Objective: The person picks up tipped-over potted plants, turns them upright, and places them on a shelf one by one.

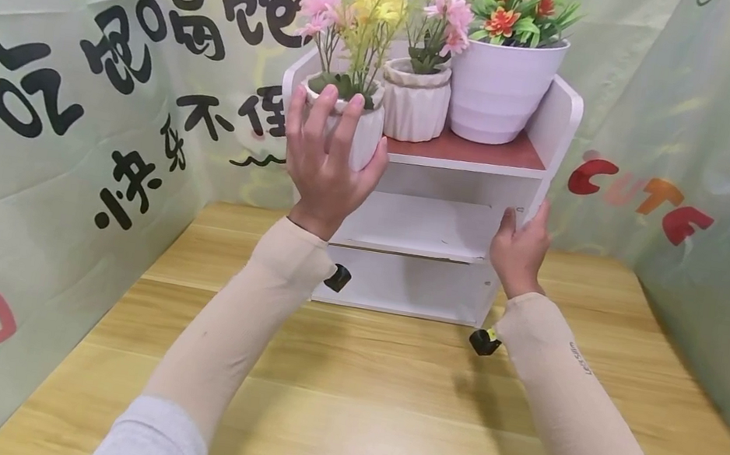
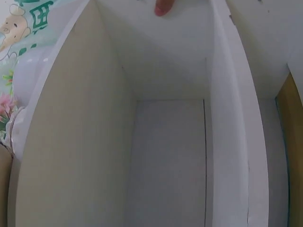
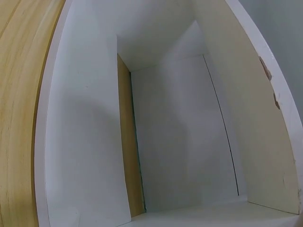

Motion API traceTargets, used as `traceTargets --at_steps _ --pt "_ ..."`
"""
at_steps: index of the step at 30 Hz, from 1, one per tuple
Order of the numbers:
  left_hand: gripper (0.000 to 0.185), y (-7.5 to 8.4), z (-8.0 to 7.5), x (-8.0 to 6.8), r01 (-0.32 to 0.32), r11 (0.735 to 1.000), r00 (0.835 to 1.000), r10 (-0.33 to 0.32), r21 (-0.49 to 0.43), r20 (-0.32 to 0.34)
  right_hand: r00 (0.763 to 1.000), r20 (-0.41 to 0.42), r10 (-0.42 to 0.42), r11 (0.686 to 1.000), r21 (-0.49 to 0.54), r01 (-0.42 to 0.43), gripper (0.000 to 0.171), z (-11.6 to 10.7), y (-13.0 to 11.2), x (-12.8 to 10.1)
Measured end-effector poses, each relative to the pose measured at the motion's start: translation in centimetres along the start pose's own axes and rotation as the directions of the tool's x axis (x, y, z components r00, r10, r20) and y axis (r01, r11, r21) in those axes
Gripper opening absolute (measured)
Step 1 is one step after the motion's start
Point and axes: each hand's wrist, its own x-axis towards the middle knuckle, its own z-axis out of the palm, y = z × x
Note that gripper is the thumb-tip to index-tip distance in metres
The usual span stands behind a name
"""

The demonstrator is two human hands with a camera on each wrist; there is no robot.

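Note:
A small white shelf unit [image 1: 408,225] on black casters stands on the wooden table, its top board red. My left hand [image 1: 330,151] holds a small white flower pot [image 1: 366,137] from the front at the top left, fingers spread up over its rim and thumb along its right side. Pink and yellow artificial flowers [image 1: 373,12] rise from it. My right hand [image 1: 521,252] grips the unit's right side panel [image 1: 542,179], thumb on the inner face. That thumb's tip [image 2: 163,7] shows in the left wrist view. The right wrist view shows the unit's compartments [image 3: 175,142].
Behind the held pot stand a fluted white pot [image 1: 415,101] with pink flowers and a larger white planter [image 1: 504,91] with red blooms. Black casters [image 1: 484,343] show at the unit's base. The wooden table [image 1: 379,418] extends in front; printed cloth [image 1: 21,208] hangs around it.

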Motion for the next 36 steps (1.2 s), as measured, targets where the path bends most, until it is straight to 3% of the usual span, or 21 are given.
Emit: traceTargets --at_steps 7,15,26,36 --pt "0.063 -0.3 0.7 -0.3 0.009 1.000 1.000 -0.009 0.012 0.021 0.999 -0.025 -0.024 1.000 0.007 0.024 0.045 0.1 0.2 0.1" --pt "0.062 -0.6 1.2 -0.6 0.021 0.999 0.999 -0.022 0.037 0.040 0.998 -0.046 -0.038 0.999 0.002 0.038 0.043 0.2 0.3 0.2" --pt "0.056 -0.7 1.3 -0.5 0.058 0.996 0.990 -0.067 0.074 0.127 0.998 -0.054 -0.045 0.999 0.003 0.045 0.044 0.3 0.3 0.2" --pt "0.053 -0.8 1.5 -0.8 0.062 0.984 0.970 -0.099 0.166 0.224 0.998 -0.051 -0.039 0.999 0.004 0.040 0.044 0.2 0.3 0.2"
